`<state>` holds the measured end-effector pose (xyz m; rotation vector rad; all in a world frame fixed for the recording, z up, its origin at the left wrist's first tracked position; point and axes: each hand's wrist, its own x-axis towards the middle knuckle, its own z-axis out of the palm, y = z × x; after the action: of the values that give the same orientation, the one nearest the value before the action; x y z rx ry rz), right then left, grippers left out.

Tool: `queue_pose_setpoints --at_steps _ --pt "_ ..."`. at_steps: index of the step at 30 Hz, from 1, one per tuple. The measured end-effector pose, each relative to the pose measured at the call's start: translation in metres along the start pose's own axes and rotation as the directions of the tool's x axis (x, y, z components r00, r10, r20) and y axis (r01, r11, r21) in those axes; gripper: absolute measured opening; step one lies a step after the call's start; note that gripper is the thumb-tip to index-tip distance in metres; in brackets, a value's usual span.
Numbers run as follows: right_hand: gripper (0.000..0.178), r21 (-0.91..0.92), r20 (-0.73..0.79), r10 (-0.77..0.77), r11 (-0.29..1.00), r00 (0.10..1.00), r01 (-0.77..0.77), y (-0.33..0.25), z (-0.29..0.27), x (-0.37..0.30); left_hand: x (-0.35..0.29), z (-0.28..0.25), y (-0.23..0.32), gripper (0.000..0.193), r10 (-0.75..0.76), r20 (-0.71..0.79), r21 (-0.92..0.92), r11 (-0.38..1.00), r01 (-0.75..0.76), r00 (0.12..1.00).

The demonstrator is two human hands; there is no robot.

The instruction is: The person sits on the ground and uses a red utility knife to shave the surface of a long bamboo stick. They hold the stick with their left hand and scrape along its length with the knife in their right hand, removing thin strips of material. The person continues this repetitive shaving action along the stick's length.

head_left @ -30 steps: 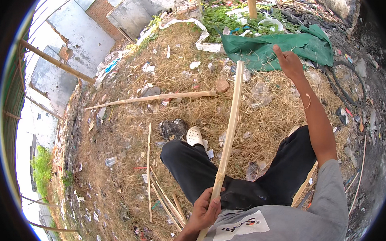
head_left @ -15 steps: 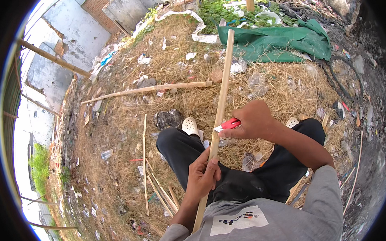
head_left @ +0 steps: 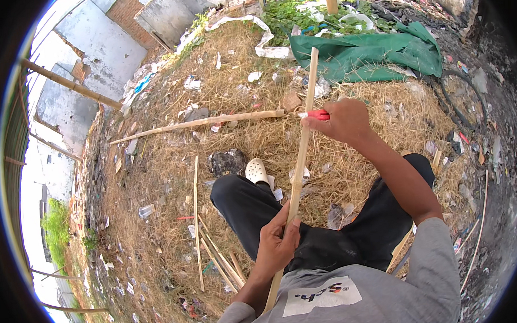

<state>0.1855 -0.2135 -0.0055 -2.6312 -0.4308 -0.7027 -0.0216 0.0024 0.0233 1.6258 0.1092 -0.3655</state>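
A long pale bamboo strip (head_left: 299, 174) slants up and away from my lap. My left hand (head_left: 278, 239) is closed around its lower part, near my left thigh. In my right hand (head_left: 345, 122) is a red-handled utility knife (head_left: 318, 115), gripped in closed fingers. Its blade rests against the upper part of the strip, where a thin curl of shaving seems to stand off the left edge. The strip's far end reaches up toward a green tarp.
A longer bamboo pole (head_left: 211, 122) lies across the dry grass ahead. Several thin bamboo strips (head_left: 221, 257) lie at my left, near a dark stone (head_left: 226, 162). The green tarp (head_left: 374, 55) is spread at the far right. Litter dots the ground. Weathered walls (head_left: 103, 47) stand at far left.
My right hand has moved up and away along the strip with the knife. My left hand keeps its hold, and the strip has shifted only slightly.
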Motion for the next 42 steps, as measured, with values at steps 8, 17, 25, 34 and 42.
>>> queue_pose_setpoints --at_steps 8,17,25,34,42 --pt "0.071 0.128 0.217 -0.275 0.959 0.937 0.252 -0.055 -0.007 -0.048 0.0 -0.007 -0.004 0.045 0.02 -0.088 0.037 0.999 -0.016 0.996" --pt "0.072 0.004 0.166 -0.044 0.999 0.985 0.044 -0.002 0.009 0.0 -0.004 -0.003 -0.014 0.045 -0.007 -0.106 0.14 0.99 0.022 0.994" --pt "0.07 0.151 0.17 -0.305 0.948 0.937 0.281 -0.047 0.003 -0.046 -0.003 -0.009 -0.016 0.045 0.045 -0.107 0.128 0.991 -0.031 0.993" --pt "0.08 -0.133 0.127 0.356 0.931 0.926 -0.34 0.075 -0.002 0.038 -0.039 0.005 -0.025 0.048 -0.052 0.049 -0.031 0.998 0.054 0.997" --pt "0.082 0.094 0.096 0.496 0.859 0.863 -0.504 0.108 -0.019 0.04 -0.048 -0.005 -0.028 0.047 -0.061 -0.032 -0.114 0.992 0.057 0.998"
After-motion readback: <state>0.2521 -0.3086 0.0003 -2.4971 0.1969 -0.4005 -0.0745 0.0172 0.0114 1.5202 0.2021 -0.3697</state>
